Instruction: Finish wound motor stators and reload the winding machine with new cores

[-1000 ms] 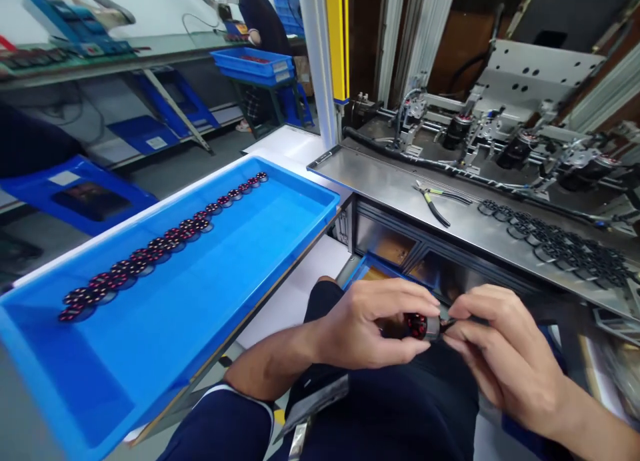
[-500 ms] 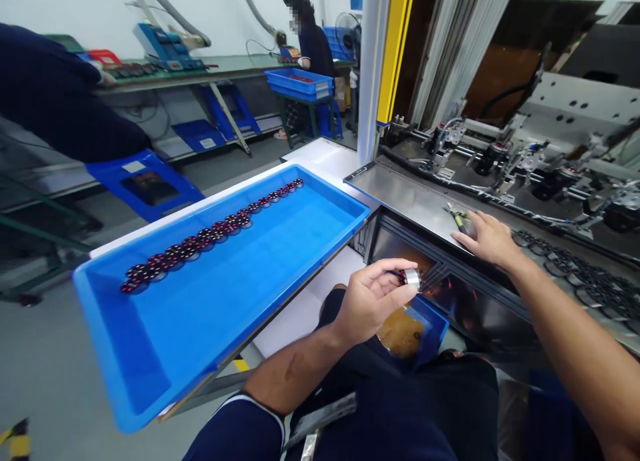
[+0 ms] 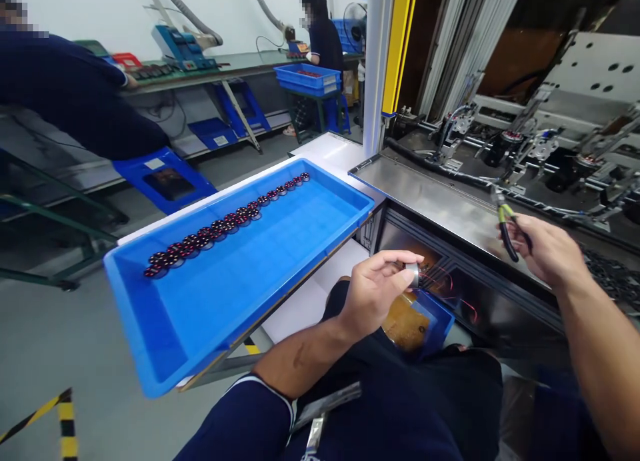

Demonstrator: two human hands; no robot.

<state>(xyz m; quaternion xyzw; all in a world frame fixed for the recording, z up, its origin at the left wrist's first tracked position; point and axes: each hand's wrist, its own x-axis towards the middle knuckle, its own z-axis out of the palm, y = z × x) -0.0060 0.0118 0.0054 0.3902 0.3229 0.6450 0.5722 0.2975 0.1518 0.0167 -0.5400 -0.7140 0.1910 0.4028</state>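
Observation:
My left hand [image 3: 376,289] pinches a small round silver motor part [image 3: 413,274] between thumb and fingers, in front of my body. Thin red wires trail from its right side. Out to the right, my right hand [image 3: 553,248] grips a pair of pliers [image 3: 506,222] with green and black handles. The plier jaws point up and away, above the metal ledge [image 3: 440,198]. A long blue tray [image 3: 240,328] is to the left of my hands, with a row of dark round parts [image 3: 220,229] showing red along its far side.
A machine with metal fixtures [image 3: 540,144] stands behind the ledge. Dark ring-shaped parts [image 3: 613,278] lie at the right. Below my hands is a blue bin [image 3: 440,318] with a yellowish bag. Two people work at a bench [image 3: 240,71] beyond the tray.
My right hand has picked the pliers up off the metal ledge and moved right with them. My left hand still holds the motor part. The view has shifted slightly.

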